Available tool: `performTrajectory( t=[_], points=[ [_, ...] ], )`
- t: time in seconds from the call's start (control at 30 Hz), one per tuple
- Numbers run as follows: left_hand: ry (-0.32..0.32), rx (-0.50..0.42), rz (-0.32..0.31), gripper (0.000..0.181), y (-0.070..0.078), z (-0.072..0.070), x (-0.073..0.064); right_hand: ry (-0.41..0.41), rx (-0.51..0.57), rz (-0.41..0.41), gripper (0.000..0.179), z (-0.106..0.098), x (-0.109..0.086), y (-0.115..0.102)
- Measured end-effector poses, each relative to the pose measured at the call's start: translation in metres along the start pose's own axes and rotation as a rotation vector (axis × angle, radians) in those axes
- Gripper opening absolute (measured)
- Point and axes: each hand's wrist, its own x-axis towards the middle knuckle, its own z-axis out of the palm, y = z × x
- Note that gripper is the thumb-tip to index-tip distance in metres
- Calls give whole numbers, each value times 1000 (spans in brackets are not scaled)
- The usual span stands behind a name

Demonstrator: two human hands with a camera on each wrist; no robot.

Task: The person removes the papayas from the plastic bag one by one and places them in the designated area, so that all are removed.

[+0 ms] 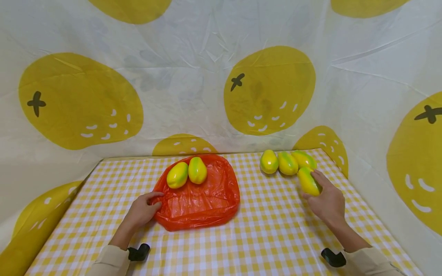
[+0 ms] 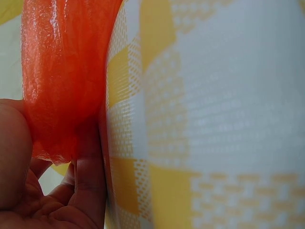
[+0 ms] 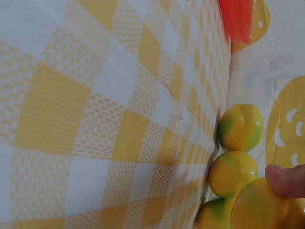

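A red plastic bag (image 1: 198,203) lies spread on the table with its rim rolled up all round. Two yellow-green mangoes (image 1: 177,175) sit side by side at its back left. My left hand (image 1: 142,211) pinches the bag's left edge; in the left wrist view the thumb (image 2: 13,155) and fingers stand on either side of the red film (image 2: 64,81). Over at the right, my right hand (image 1: 327,200) grips a mango (image 1: 306,181) between thumb and fingers. Three more mangoes (image 1: 288,163) stand in a row just behind it, and the held mango partly covers them in the right wrist view.
The table wears a yellow-and-white checked cloth (image 1: 269,230). A pale curtain (image 1: 186,96) printed with big yellow fruits hangs close behind the table and along its sides. A dark wrist mount (image 1: 139,253) shows by the left sleeve, another (image 1: 333,257) by the right.
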Motion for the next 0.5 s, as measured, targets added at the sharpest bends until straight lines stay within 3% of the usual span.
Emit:
performTrajectory(
  t=[0.5],
  points=[
    [-4, -7, -1, 39, 0, 1, 0, 18, -15, 17, 76, -3, 3, 12]
  ],
)
